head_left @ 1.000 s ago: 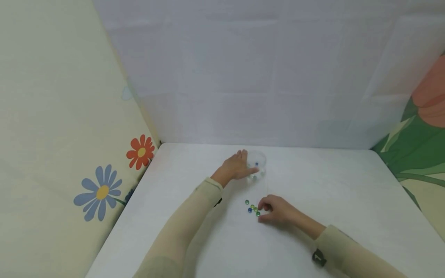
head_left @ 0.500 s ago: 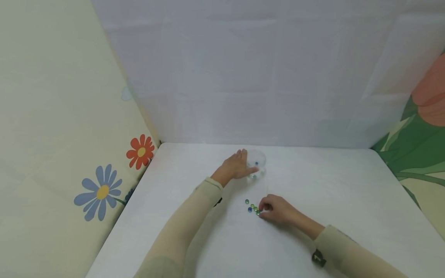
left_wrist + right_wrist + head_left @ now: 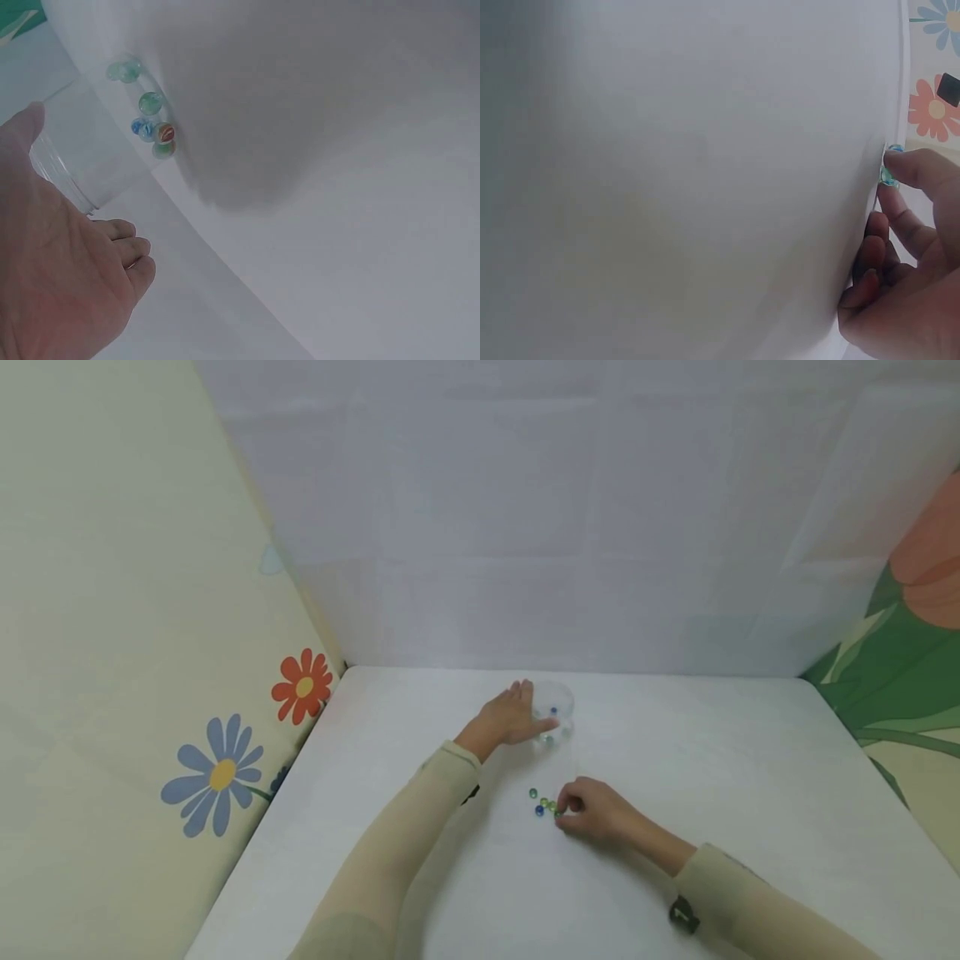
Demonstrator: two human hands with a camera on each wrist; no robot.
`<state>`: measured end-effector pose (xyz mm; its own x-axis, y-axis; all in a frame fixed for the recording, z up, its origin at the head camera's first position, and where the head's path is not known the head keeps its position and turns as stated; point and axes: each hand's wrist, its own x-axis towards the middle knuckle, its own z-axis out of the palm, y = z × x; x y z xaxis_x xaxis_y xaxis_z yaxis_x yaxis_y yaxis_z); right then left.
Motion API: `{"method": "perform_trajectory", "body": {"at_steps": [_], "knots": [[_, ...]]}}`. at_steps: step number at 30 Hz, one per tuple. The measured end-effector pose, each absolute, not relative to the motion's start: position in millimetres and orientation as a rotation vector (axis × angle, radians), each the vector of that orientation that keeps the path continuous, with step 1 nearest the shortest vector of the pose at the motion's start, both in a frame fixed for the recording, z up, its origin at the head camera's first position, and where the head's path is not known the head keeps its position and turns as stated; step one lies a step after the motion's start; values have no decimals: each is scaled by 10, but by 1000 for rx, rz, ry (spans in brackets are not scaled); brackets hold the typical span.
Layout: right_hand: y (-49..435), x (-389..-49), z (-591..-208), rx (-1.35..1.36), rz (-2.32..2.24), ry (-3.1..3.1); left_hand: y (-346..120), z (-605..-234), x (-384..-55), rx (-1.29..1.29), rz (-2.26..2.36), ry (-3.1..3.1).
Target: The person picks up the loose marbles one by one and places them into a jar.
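Note:
A clear jar (image 3: 564,695) stands upright toward the back of the table, with several glass marbles (image 3: 151,103) at its bottom in the left wrist view. My left hand (image 3: 508,717) holds it from the left, thumb across the near side by the rim, fingers behind. Nearer the front, my right hand (image 3: 597,810) pinches a green marble (image 3: 886,175) between thumb and index finger, low at the tabletop, its other fingers curled. Just left of those fingertips lie a blue marble (image 3: 539,811), two yellow-green marbles and a green marble (image 3: 533,792).
The white table (image 3: 712,760) has rounded back corners and meets a white sheet (image 3: 480,527) behind. Flower-printed walls (image 3: 222,774) flank it left and right. Dark wrist devices (image 3: 683,914) show under the sleeves.
The right thumb and index finger have closed together on the green marble at the right end of the group. My left hand and the jar stay put.

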<state>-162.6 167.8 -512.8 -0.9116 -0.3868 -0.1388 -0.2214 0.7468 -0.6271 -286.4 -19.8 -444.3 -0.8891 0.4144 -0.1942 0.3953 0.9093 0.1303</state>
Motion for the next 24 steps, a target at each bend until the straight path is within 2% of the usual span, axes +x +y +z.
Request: {"method": "perform_trajectory", "body": {"at_steps": [12, 24], "knots": [[1763, -1645, -5103, -541, -955, 2628, -193, -4467, -2881, 614, 127, 2860], [1853, -1693, -4959, -471, -1011, 2575, -182, -4477, -2892, 603, 130, 2862]]}}
